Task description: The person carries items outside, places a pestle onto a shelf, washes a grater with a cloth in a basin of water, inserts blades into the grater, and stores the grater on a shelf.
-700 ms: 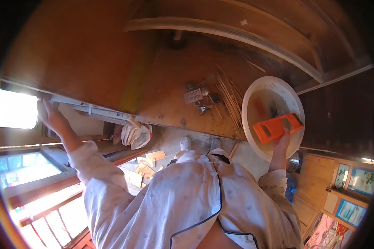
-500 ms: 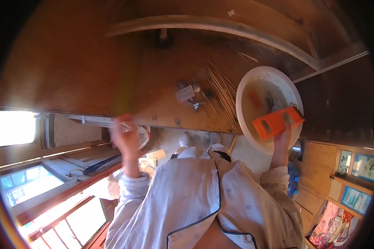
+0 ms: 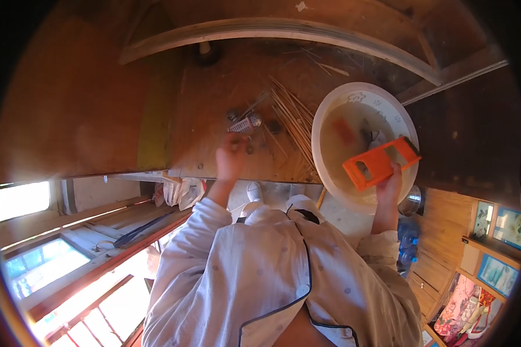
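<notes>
My right hand [image 3: 390, 184] grips an orange plastic vegetable slicer [image 3: 371, 166] by its lower edge, over the front of a white basin [image 3: 324, 168]. The basin has a flower pattern and holds cloudy water, with a blurred orange shape and something dark and pale in it. Over the wooden surface [image 3: 202, 115], my left hand [image 3: 230, 162] reaches toward a small pale grater plate [image 3: 239, 125]. Motion smears its fingers, so whether they touch anything is unclear. Beside the plate lies a small round metal piece [image 3: 255, 120].
A bundle of thin wooden sticks [image 3: 293, 118] lies left of the basin. A curved wooden bar [image 3: 283, 28] crosses the back. White bags [image 3: 185, 192] hang at the left edge, near a window [image 3: 20, 200]. Blue water bottles [image 3: 407, 240] and a metal bowl [image 3: 411, 201] stand at the right.
My left hand has moved right and farther forward, from the surface's left edge to the small grater plate. My right hand still holds the slicer over the basin. The view has shifted slightly.
</notes>
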Available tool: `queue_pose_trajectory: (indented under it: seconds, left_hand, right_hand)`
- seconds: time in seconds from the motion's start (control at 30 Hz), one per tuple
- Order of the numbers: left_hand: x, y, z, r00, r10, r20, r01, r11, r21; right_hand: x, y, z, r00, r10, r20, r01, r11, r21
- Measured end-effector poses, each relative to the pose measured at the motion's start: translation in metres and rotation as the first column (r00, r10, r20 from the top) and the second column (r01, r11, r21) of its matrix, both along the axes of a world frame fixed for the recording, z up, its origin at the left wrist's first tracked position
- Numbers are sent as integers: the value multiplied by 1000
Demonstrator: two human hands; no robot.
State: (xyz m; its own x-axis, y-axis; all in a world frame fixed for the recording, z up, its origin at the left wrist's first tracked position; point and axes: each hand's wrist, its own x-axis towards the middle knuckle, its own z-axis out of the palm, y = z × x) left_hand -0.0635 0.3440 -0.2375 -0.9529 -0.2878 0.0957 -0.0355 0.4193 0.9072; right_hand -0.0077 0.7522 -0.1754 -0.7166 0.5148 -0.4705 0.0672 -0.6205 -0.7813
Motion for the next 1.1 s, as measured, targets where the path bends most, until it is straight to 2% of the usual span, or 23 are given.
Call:
queue_pose_trajectory:
  seconds: [0.03,0.13,0.2,0.23,0.27,0.3,0.33,0.37,0.43,0.5,0.6,0.7,0.77,0.8,0.83,0.87,0.9,0.97,1.0,1.1]
  left_hand:
    - [-5,-16,-11,998,57,-38,-53,993,106]
    - [-22,-54,11,936,100,336,-261,840,476]
    - [-44,-66,7,850,-197,489,-269,636,724]
    - [-52,-67,8,782,-356,512,-301,504,810]
    - [-57,-61,5,792,-351,500,-96,738,669]
    - [-62,-31,32,801,-352,485,118,886,449]
    - [-66,-5,44,807,-360,469,313,933,177]
    - [-71,10,29,799,-382,463,433,902,-3]
    - [-75,38,18,768,-380,515,585,744,-324]
    - [-79,63,26,737,-306,603,664,498,-558]
    - [-87,76,22,655,-255,712,735,436,-520]
    - [-83,68,9,761,-345,550,641,532,-554]
    - [-82,63,40,712,-313,629,539,817,-204]
    - [-81,59,52,681,-311,663,430,903,-18]
    - [-79,48,43,651,-379,657,223,924,312]
    - [-78,34,25,642,-444,625,-22,805,593]
    - [-74,26,26,654,-493,573,-264,562,784]
    - [-58,15,27,678,-677,287,-325,74,943]
    - [-50,13,33,700,-705,114,-338,-186,923]
    - [-32,11,51,751,-658,51,-326,-302,896]
  right_hand:
    - [-2,2,2,1000,0,5,0,1000,-10]
    - [-6,3,3,1000,16,9,-16,1000,-21]
    - [-8,4,3,999,38,-4,-39,999,-28]
    - [-9,5,3,999,51,-14,-52,998,-37]
    - [-10,5,1,998,63,-26,-64,997,-47]
    - [-11,5,0,998,52,-21,-53,997,-49]
    - [-12,5,-1,999,43,-16,-43,998,-48]
    - [-12,6,-2,999,34,-10,-34,998,-47]
    - [-13,8,-5,998,53,-18,-54,997,-61]
    - [-12,10,-6,998,55,-23,-56,996,-62]
    - [-11,10,-7,999,41,-14,-42,998,-54]
    - [-9,14,-9,999,47,6,-47,997,-67]
    - [-11,11,-5,999,52,1,-52,995,-88]
    - [-12,10,0,998,61,-18,-62,995,-82]
    - [-12,7,5,997,72,-38,-75,994,-77]
    - [-13,4,7,994,88,-60,-92,993,-73]
    - [-14,3,5,992,101,-70,-105,992,-69]
    - [-16,7,-4,986,141,-88,-147,987,-60]
    - [-18,9,-10,991,120,-67,-124,990,-66]
    - [-22,8,-17,997,75,-2,-75,995,-67]
